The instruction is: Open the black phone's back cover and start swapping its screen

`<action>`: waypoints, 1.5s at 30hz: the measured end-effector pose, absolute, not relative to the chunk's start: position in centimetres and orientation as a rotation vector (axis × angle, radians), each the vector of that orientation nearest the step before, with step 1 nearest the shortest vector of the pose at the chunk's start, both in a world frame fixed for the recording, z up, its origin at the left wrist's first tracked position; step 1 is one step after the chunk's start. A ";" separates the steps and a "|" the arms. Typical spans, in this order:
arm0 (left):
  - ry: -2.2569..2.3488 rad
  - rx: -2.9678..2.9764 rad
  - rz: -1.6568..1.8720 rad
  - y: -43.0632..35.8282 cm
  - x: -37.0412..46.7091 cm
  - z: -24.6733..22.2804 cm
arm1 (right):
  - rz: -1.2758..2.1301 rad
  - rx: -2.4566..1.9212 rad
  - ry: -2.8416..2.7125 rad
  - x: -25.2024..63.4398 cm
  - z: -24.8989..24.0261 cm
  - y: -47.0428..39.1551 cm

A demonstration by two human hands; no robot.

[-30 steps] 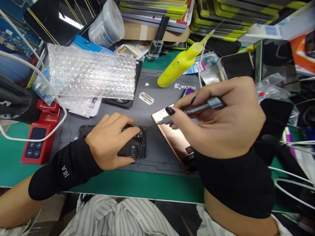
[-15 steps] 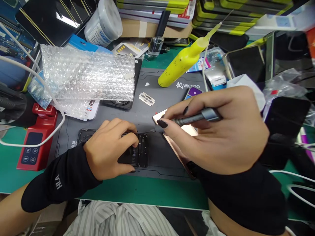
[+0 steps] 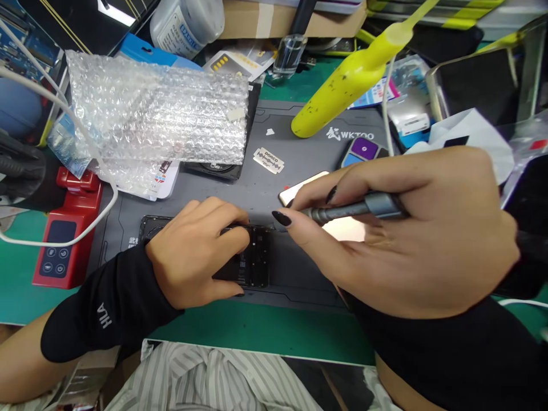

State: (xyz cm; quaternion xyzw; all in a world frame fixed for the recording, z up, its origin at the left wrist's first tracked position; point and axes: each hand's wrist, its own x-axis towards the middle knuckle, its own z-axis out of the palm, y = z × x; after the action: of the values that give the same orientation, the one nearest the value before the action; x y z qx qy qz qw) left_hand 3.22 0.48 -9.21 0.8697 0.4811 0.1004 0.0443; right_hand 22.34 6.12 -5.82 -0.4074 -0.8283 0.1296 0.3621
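On the grey mat lies an opened black phone (image 3: 259,257), its inside parts exposed. My left hand (image 3: 199,254) is laid across it, fingers curled over the top and thumb along the near edge, covering most of its middle. In a pinch between thumb and fingers, my right hand (image 3: 411,228) holds a grey pen-shaped tool (image 3: 351,211) with a ridged grip. Its thin, blade-like tip is at the phone's upper right corner; whether it touches cannot be made out. Under my right hand, partly hidden, is a second phone (image 3: 306,187) with a bright, reflecting surface.
A razor blade (image 3: 268,160) lies on the mat behind the phone. Bubble wrap (image 3: 162,114) covers items at the back left, beside a red device (image 3: 64,240) with buttons. A yellow needle-tipped bottle (image 3: 342,88) leans at the back. A white cable (image 3: 96,154) loops at left.
The camera view has shifted, so the bench items sit differently in the picture. My left hand stays on the phone. My right hand appears nearer, still pinching the tool with its tip at the phone's corner.
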 end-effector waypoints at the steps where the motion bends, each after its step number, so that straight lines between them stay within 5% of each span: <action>1: 1.463 2.641 0.301 0.5 3.2 -9.2 | 0.259 -1.021 -2.199 22.4 -5.7 6.1; 10: 1.383 2.514 0.287 1.2 3.2 -9.4 | -0.174 -0.886 -2.298 21.6 -6.1 5.3; 22: 1.305 2.454 0.365 1.7 3.2 -9.8 | 0.514 -0.518 -2.575 23.4 -4.8 6.6; 28: 1.318 2.485 0.388 1.7 3.0 -10.1 | -0.166 -0.667 -2.299 22.2 -5.8 5.6; 41: 1.384 2.641 0.264 1.1 2.9 -10.0 | -0.042 -0.608 -2.328 22.8 -6.5 6.0; 45: 1.397 2.680 0.260 1.0 2.9 -9.8 | -0.331 -0.705 -2.183 21.6 -6.5 6.0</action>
State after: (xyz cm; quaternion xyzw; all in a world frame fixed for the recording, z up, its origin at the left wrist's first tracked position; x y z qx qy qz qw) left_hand 2.88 1.00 -9.84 0.8822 0.4599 0.0855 0.0542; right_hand 21.64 5.96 -6.50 -0.2789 -0.8630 -0.1309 0.4004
